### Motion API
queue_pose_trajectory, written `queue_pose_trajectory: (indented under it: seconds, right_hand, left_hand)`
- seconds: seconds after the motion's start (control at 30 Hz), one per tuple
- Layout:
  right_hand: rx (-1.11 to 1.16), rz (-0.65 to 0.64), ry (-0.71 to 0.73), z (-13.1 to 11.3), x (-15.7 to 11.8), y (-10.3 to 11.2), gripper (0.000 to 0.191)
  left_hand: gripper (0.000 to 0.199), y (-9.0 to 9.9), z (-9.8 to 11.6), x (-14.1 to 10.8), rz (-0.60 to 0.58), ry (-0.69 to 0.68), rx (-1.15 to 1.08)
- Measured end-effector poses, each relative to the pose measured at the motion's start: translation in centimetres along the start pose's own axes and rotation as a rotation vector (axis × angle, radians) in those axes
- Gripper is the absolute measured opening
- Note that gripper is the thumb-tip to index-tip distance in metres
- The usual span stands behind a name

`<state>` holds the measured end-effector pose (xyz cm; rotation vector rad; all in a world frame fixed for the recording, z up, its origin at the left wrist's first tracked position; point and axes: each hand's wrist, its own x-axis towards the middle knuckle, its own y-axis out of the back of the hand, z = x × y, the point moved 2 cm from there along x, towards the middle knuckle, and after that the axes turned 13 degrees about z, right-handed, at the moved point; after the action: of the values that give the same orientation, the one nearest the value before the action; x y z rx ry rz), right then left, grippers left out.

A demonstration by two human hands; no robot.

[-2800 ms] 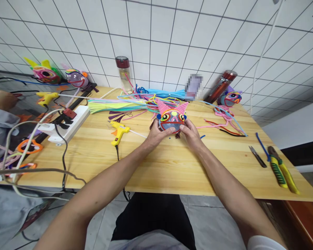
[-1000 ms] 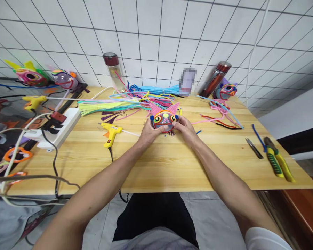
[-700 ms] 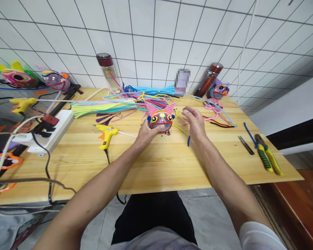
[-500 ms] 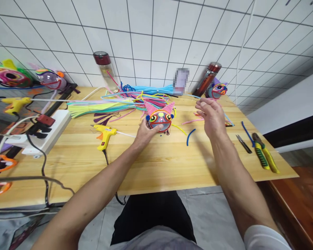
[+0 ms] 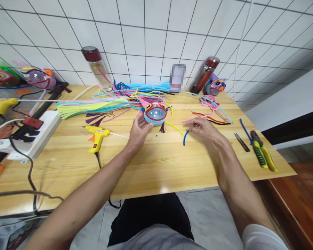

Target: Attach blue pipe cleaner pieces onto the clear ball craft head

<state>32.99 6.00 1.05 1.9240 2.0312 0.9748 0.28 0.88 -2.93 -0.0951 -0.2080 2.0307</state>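
Observation:
My left hand [image 5: 140, 131] grips a round animal-head ornament [image 5: 156, 114] by its left side, thumb along the lower rim. The ornament has a clear dome edged in red, pink ears, eyes and a light blue wrapped rim; a dark purple tassel [image 5: 162, 127] hangs at its lower right. To the right, my right hand [image 5: 203, 128] is low over the table with its fingers drawn together at the upper end of a short blue pipe cleaner [image 5: 184, 139]. The fingertips partly hide that end. A yellow pipe cleaner [image 5: 175, 128] lies between the two hands.
A yellow glue gun [image 5: 98, 137] with its cord lies left of my left hand. Bundled pipe cleaners [image 5: 91, 107] stretch along the back, near two bottles. Snips [image 5: 241, 141] and pliers [image 5: 261, 151] lie at the right; a power strip [image 5: 45, 133] sits at the left.
My right hand has come down and left onto the blue pipe cleaner, its fingers closing. The ornament has tipped in my left hand, its dome and blue rim now showing more. The view has shifted slightly.

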Motion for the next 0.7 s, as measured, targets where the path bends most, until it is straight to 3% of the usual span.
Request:
queue_pose_trajectory:
  seconds: [0.13, 0.23, 0.37, 0.47, 0.53, 0.7]
  right_hand:
    - [-0.207, -0.133, 0.125, 0.4, 0.1, -0.3, 0.018]
    - [-0.332, -0.179, 0.168, 0.6, 0.1, -0.8, 0.015]
    - [-0.405, -0.200, 0.149, 0.8, 0.0, -1.0, 0.013]
    - [-0.289, -0.215, 0.081, 0.7, -0.1, -0.4, 0.005]
    - [-0.132, -0.182, 0.010, 0.3, -0.2, 0.1, 0.011]
    - [0.265, 0.052, -0.151, -1.8, -0.1, 0.5, 0.032]
  left_hand:
    - [0.047, 0.6, 0.8, 0.1, 0.172, -0.068, 0.013]
    - [0.027, 0.7, 1.8, 0.0, 0.160, -0.098, -0.037]
    - [0.018, 0.5, 2.4, -0.4, 0.123, -0.066, -0.064]
    - [0.019, 0.3, 2.7, -0.9, 0.097, -0.061, -0.046]
    - [0.020, 0.2, 2.8, -1.2, 0.069, -0.059, -0.033]
    - [0.020, -0.1, 2.9, -1.4, 0.007, -0.021, -0.004]
